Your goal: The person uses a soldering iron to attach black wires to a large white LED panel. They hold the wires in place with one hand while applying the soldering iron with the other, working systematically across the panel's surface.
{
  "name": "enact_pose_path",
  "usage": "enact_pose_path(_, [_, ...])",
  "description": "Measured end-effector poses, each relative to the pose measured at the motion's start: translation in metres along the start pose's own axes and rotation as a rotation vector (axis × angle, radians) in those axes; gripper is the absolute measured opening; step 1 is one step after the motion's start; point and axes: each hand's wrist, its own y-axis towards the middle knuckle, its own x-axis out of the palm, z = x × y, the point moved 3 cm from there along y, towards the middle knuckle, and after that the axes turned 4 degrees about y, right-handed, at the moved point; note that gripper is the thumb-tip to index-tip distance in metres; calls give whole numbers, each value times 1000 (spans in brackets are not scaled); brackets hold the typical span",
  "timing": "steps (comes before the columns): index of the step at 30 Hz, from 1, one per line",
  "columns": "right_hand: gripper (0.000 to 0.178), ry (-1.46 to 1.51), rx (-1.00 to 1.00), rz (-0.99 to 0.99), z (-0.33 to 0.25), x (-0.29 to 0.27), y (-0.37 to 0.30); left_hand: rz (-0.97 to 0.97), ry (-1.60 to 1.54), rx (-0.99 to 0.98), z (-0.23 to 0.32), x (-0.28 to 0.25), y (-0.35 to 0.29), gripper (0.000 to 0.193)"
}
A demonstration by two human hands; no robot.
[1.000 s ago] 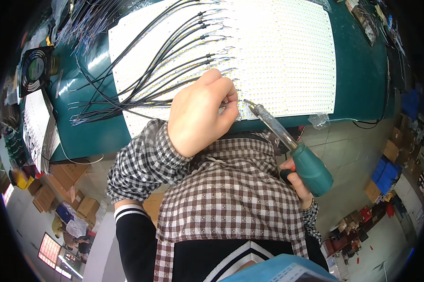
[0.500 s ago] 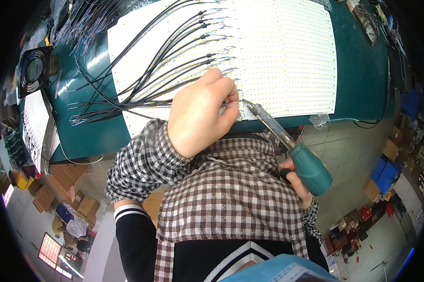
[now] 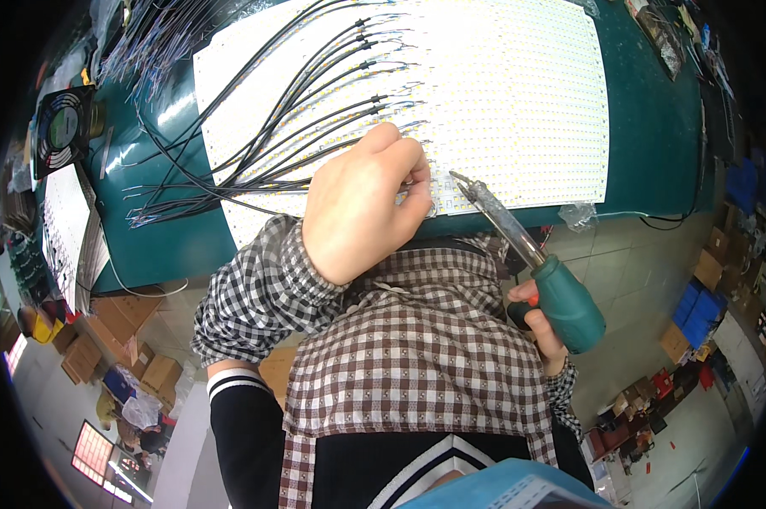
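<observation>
Boxes (image 3: 158, 374) line the tiled floor (image 3: 605, 270); on the green counter (image 3: 654, 153), the left hand (image 3: 361, 204) pinches a black cable (image 3: 283, 184) over the white board (image 3: 519, 110); the right hand (image 3: 546, 332) clamps its fingers around a soldering iron (image 3: 569, 304).

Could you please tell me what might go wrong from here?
The soldering iron in the right hand ends near the fingers of the left hand; if hot, it could burn them in a slip. The black cables lie crowded on the white board, so snagging one might drag others.
</observation>
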Motion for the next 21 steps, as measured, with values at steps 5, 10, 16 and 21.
enact_pose_path(5, [48,59,59,-1,5,0,-3,14,14,17,0,1,0,9])
enact_pose_path(10, [47,213,69,52,0,2,0,227,150,284,10,-14,-10,17])
enact_pose_path(16, [64,195,47,-54,4,0,22,40,37,91,10,-11,-28,19])
enact_pose_path(21, [65,194,12,-49,5,-1,23,37,1,-64,4,-1,-36,19])
